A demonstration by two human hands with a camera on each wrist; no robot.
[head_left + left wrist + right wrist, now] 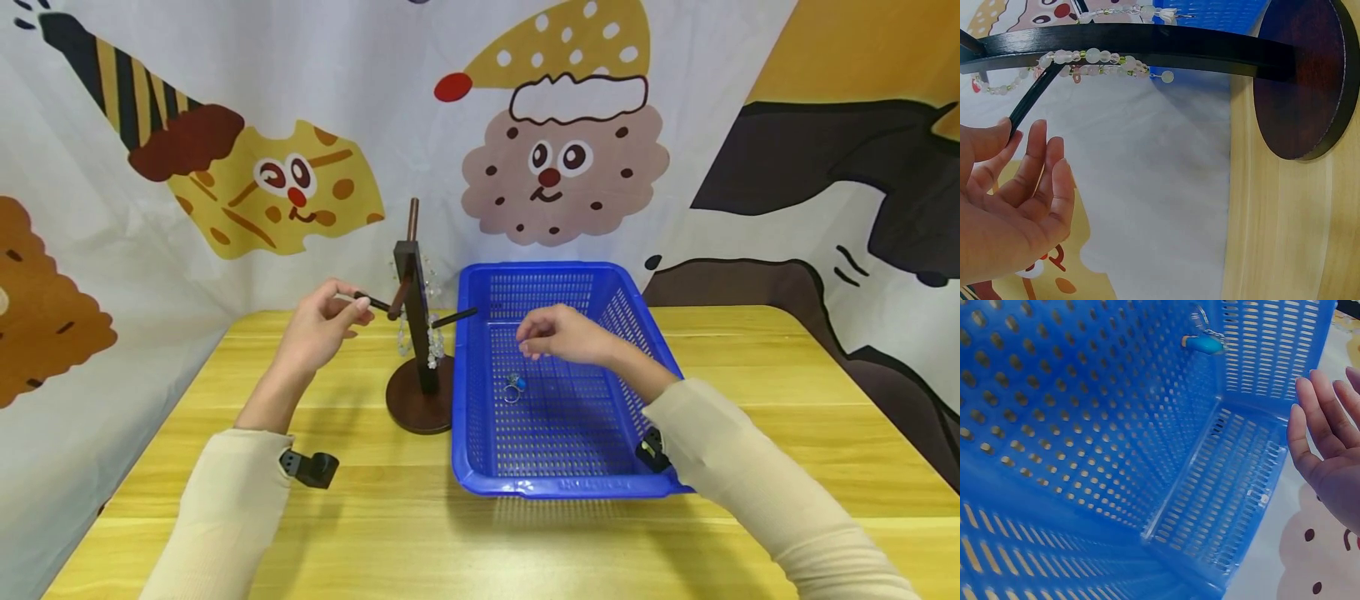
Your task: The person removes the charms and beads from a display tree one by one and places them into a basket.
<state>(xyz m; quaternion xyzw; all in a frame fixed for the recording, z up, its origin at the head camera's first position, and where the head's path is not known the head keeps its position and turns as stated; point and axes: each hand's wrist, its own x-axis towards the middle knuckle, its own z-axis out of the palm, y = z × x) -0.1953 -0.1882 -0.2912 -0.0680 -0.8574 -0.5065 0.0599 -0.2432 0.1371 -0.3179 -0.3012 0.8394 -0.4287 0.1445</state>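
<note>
Dark wooden stand point(419, 342) upright on the bench point(360, 525); all places taken from it. Left hand point(318, 325) on the stand's left side, thumb and a fingertip pinching the outer end of the left peg point(372, 302); remaining fingers loosely bent, clear of the wood. Pale beaded strand point(1093, 56), green and clear beads among the white, hangs at that peg's inner end, close along the upright, a round bead dangling at its lower end. Clear beads point(436, 346) hang on the stand's right side, by the inner end of the right peg point(456, 317); fainter beads higher up, partly hidden by the upright. Blue basket point(570, 486) just right of the stand, its left rim near the round base point(420, 412). Right hand point(566, 335) over the basket, well right of the stand, fingers relaxed, grasping nothing. Inside the basket, right of the stand's base, a small piece of jewellery point(513, 387) with a ring-like loop and a bright blue part; exact form too small to tell. Printed cloth point(420, 75) hangs behind the stand.
</note>
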